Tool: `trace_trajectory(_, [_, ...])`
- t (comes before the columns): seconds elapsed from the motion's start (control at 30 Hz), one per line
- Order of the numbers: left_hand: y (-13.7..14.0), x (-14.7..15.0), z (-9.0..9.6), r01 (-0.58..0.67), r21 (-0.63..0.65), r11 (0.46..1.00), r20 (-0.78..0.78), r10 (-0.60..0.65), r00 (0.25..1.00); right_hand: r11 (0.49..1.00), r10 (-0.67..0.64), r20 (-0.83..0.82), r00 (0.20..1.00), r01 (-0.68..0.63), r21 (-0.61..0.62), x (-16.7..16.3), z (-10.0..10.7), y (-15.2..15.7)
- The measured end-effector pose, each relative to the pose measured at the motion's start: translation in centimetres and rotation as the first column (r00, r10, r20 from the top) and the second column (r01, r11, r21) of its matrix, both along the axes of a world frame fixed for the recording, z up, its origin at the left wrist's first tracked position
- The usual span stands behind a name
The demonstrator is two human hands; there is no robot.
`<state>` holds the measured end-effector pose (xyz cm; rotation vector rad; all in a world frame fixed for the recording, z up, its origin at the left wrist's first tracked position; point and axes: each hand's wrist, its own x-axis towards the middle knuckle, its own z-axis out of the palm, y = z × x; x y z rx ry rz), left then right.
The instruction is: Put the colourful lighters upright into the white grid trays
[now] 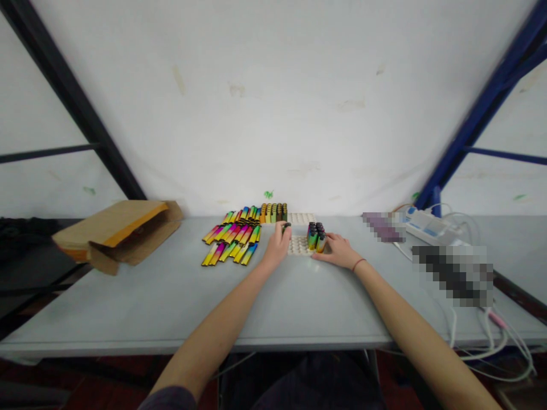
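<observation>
My left hand (280,242) is closed round a lighter (286,226), whose dark top shows above the fingers; most of its body is hidden. Just right of it lies a white tray (294,248) with rows of holes. Several rainbow-coloured lighters (317,238) with black tops stand upright in the tray's right part. My right hand (341,252) grips the tray's right end, thumb at the front corner and fingers beside the standing lighters. Left of my left hand, many shiny multicoloured lighters (233,233) lie in slanted rows on the table.
Behind stands a second white tray (302,218), with upright lighters (274,212) filling its left part. A torn cardboard box (119,230) sits at the left. At the right are a power strip (433,225), white cables (491,341) and blurred-out items. A wall closes the table's back.
</observation>
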<state>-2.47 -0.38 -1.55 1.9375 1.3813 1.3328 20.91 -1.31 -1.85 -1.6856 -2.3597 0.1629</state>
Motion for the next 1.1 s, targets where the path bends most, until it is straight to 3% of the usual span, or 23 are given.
trace_trajectory(0.13, [-1.3,0.7,0.9,0.174,0.196,0.965,-0.174,-0.14,0.975,1.0,-0.005,0.007,1.0,0.005,-0.008,0.0,0.0,0.0])
trace_trajectory(0.33, [-1.8,1.6,0.5,0.376,0.116,0.92,-0.129,-0.361,0.924,1.0,-0.002,0.0,1.0,0.002,-0.01,-0.1,0.2,-0.1])
trace_trajectory(0.73, [-1.6,2.3,-0.4,0.332,0.063,0.941,-0.087,-0.326,0.941,1.0,-0.003,0.006,1.0,0.003,0.014,0.0,-0.1,0.0])
trace_trajectory(1.1, [-2.3,1.8,1.3,0.329,0.135,0.935,-0.295,-0.279,0.914,1.0,-0.005,0.023,1.0,0.005,0.01,0.1,-0.2,0.1])
